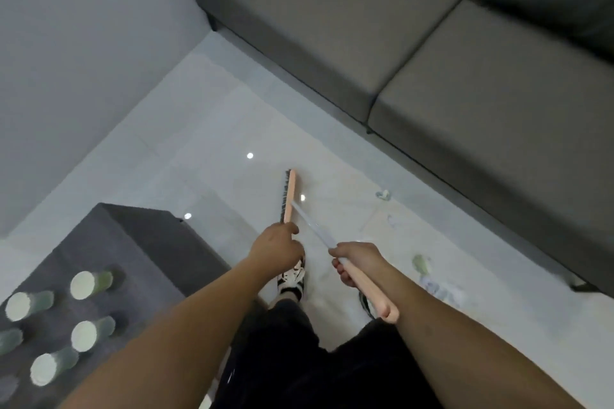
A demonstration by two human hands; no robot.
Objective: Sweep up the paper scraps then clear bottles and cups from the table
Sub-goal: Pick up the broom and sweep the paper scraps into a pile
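Observation:
A broom with a pink head [288, 196], dark bristles and a pale handle rests on the white floor ahead of me. My right hand [354, 262] is closed around the handle's pink grip. My left hand [277, 242] hovers beside the broom head with fingers loosely curled, holding nothing. Paper scraps lie on the floor to the right: one small piece [383, 194] near the sofa, another [420, 262] and a pale crumpled pile [445, 292] beside my right arm. Several green cups [89, 284] stand on the dark table [143, 242] at lower left.
A grey sectional sofa [365, 43] runs along the top and right, its base edge close to the scraps. A grey wall or panel fills the upper left. My legs and patterned shoe [292, 279] are below the hands.

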